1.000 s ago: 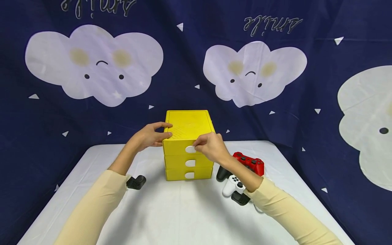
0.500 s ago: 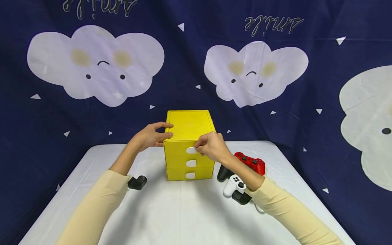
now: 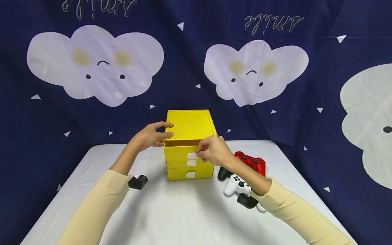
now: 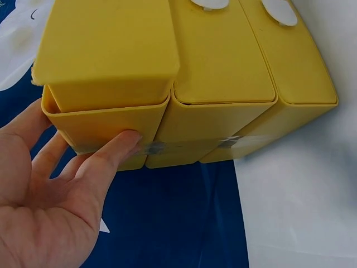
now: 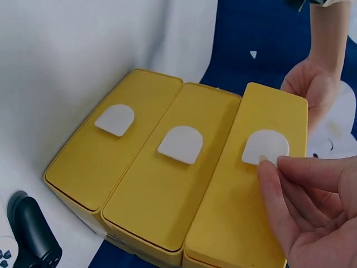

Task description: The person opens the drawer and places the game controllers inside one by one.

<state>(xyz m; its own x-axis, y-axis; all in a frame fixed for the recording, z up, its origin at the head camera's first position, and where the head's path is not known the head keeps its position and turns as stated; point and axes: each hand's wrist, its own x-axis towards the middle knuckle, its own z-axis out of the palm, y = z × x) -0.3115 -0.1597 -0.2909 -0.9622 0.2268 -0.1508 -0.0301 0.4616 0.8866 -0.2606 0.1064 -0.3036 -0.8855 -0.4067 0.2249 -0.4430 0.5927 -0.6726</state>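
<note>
A yellow box of three stacked drawers (image 3: 187, 124) stands at the table's back, each front bearing a white tab. Its top drawer (image 3: 175, 153) is slid out a little, leaving a narrow dark gap under the lid. With thumb and fingertip, my right hand (image 3: 214, 149) pinches the top drawer's white tab (image 5: 265, 146) at its edge. My left hand (image 3: 148, 136) rests on the box's upper left corner, two digits laid across the top. In the left wrist view, another fingertip (image 4: 132, 135) presses the side wall. The drawer's inside is mostly hidden.
Right of the box lie a red game controller (image 3: 250, 161), a white game controller (image 3: 235, 185) and a black one (image 3: 224, 173), partly hidden by my right forearm. A white cloth covers the table (image 3: 171, 211); a dark blue curtain (image 3: 183, 85) with clouds hangs behind.
The top drawer has slid out toward me from its closed position, its tab drawn along by my right hand. My left hand has stayed on the box's corner.
</note>
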